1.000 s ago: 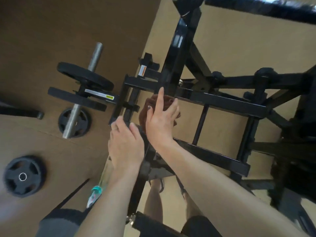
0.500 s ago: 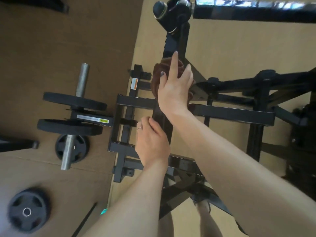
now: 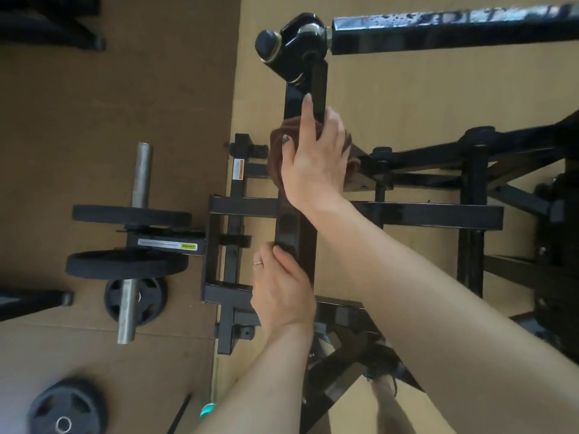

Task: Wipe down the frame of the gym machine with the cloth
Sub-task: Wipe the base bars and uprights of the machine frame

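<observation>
The gym machine's black steel frame (image 3: pixel 423 214) fills the middle and right of the head view, with an upright bar (image 3: pixel 297 233) running toward a pivot joint at the top. A brown cloth (image 3: pixel 277 155) is wrapped round that bar. My right hand (image 3: pixel 316 161) presses the cloth against the bar, index finger stretched up along the metal and the other fingers curved over the cloth. My left hand (image 3: pixel 282 292) grips the same bar lower down, a ring on one finger.
Weight plates (image 3: pixel 128 214) sit on a steel sleeve (image 3: pixel 138 195) left of the frame. Loose plates (image 3: pixel 67 408) lie on the brown floor at lower left. A teal-tipped bottle (image 3: pixel 208 410) shows by my left forearm. A black padded bar (image 3: pixel 454 29) crosses the top right.
My right hand has slid the cloth up the bar toward the pivot joint. My left hand has moved up the bar a little and still grips it.
</observation>
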Demonstrator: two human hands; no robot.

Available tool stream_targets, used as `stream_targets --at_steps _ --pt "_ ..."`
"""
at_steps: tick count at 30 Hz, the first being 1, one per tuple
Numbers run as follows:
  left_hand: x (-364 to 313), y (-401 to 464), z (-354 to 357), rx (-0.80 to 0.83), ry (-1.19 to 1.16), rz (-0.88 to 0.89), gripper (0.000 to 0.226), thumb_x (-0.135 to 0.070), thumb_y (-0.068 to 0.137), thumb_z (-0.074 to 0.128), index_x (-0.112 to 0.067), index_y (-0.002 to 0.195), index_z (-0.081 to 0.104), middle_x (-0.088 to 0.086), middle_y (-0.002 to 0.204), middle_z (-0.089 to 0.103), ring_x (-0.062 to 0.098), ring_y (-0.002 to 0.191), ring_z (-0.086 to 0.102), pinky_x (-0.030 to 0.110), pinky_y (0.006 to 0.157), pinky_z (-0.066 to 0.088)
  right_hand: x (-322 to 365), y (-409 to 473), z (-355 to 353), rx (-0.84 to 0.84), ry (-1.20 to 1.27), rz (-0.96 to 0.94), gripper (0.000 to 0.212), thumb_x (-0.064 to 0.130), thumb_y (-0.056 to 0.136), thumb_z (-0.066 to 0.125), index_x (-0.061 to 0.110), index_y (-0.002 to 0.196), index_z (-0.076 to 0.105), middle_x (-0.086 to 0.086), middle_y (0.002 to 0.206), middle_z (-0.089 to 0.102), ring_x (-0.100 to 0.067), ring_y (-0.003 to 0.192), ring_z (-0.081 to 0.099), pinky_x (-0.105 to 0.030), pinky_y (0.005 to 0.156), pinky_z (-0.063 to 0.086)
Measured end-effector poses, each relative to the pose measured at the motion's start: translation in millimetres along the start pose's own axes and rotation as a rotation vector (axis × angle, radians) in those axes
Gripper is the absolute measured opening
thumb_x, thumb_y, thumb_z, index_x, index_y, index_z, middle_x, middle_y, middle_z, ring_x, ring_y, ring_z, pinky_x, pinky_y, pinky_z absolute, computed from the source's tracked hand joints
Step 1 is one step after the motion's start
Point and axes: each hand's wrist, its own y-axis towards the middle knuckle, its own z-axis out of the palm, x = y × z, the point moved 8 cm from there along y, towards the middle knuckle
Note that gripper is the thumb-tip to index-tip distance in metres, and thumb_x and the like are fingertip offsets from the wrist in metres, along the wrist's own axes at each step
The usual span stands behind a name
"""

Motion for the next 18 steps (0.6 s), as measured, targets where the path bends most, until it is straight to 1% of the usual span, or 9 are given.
stream_targets --at_steps 2,5,6,7,9,11,13,15,18 --pt "1 -1 1 0.013 -0.007 -0.006 0.042 -0.043 0.102 0.016 -0.023 0.111 0.052 -0.007 0.105 0.055 0.006 0.076 0.048 0.025 0.062 0.034 1 15 -1 -0.003 -0.012 0.015 0.070 0.046 0.106 0.042 0.028 0.164 0.007 -0.016 0.167 0.016 -0.033 0.155 0.013 -0.060 0.123 0.021" --pt "4 1 3 0.031 -0.022 -0.030 0.028 -0.038 0.107 0.022 -0.026 0.107 0.048 -0.009 0.103 0.054 0.000 0.071 0.046 0.018 0.059 0.031 3 13 -2 0.000 -0.009 0.032 0.070 0.046 0.107 0.040 0.027 0.164 0.005 -0.016 0.168 0.010 -0.033 0.157 0.007 -0.061 0.124 0.017" --pt "5 1 4 0.031 -0.022 -0.035 0.029 -0.037 0.108 0.023 -0.025 0.108 0.049 -0.008 0.104 0.054 0.001 0.072 0.046 0.017 0.060 0.031 3 3 -2 0.006 0.017 0.035 0.071 0.045 0.107 0.039 0.026 0.164 0.002 -0.016 0.169 0.007 -0.033 0.157 0.004 -0.061 0.124 0.016" --pt "5 1 4 0.033 -0.020 -0.037 0.031 -0.037 0.108 0.023 -0.023 0.109 0.050 -0.007 0.105 0.055 0.005 0.074 0.048 0.019 0.061 0.033 2 -12 -1 0.013 0.055 0.036 0.071 0.044 0.107 0.039 0.026 0.164 0.000 -0.016 0.169 0.004 -0.034 0.157 0.001 -0.060 0.125 0.016" --pt "3 1 3 0.044 -0.012 -0.040 0.033 -0.038 0.108 0.022 -0.022 0.111 0.051 -0.006 0.107 0.056 0.011 0.080 0.050 0.029 0.070 0.040 0 -47 2 0.047 0.137 0.034 0.071 0.041 0.108 0.039 0.026 0.164 -0.002 -0.016 0.169 0.000 -0.034 0.157 -0.001 -0.058 0.124 0.020" --pt "2 2 4 0.045 -0.013 -0.043 0.036 -0.039 0.107 0.020 -0.022 0.113 0.052 -0.006 0.107 0.056 0.014 0.083 0.052 0.033 0.073 0.040 -3 -66 5 0.062 0.142 0.023 0.070 0.038 0.108 0.038 0.023 0.164 -0.001 -0.017 0.169 0.001 -0.035 0.157 0.000 -0.056 0.124 0.022" --pt "1 1 3 0.029 -0.015 -0.027 0.042 -0.041 0.105 0.018 -0.020 0.117 0.053 -0.004 0.108 0.058 0.015 0.086 0.054 0.034 0.074 0.042 -4 -58 5 0.030 0.055 -0.026 0.069 0.039 0.108 0.038 0.020 0.164 0.003 -0.020 0.168 0.005 -0.036 0.157 0.003 -0.057 0.124 0.023" --pt "0 1 2 0.012 -0.027 -0.011 0.046 -0.042 0.103 0.018 -0.018 0.119 0.054 -0.001 0.110 0.061 0.016 0.087 0.055 0.034 0.074 0.044 -1 -36 4 0.012 -0.021 -0.085 0.069 0.041 0.107 0.038 0.020 0.164 0.005 -0.019 0.168 0.009 -0.035 0.157 0.006 -0.058 0.124 0.021" --pt "2 1 2 0.006 -0.035 -0.012 0.044 -0.040 0.103 0.019 -0.019 0.117 0.054 -0.002 0.107 0.061 0.012 0.083 0.051 0.031 0.071 0.041 1 0 -1 -0.009 -0.021 -0.050 0.068 0.043 0.107 0.039 0.020 0.164 0.008 -0.016 0.169 0.012 -0.033 0.157 0.008 -0.058 0.125 0.017"
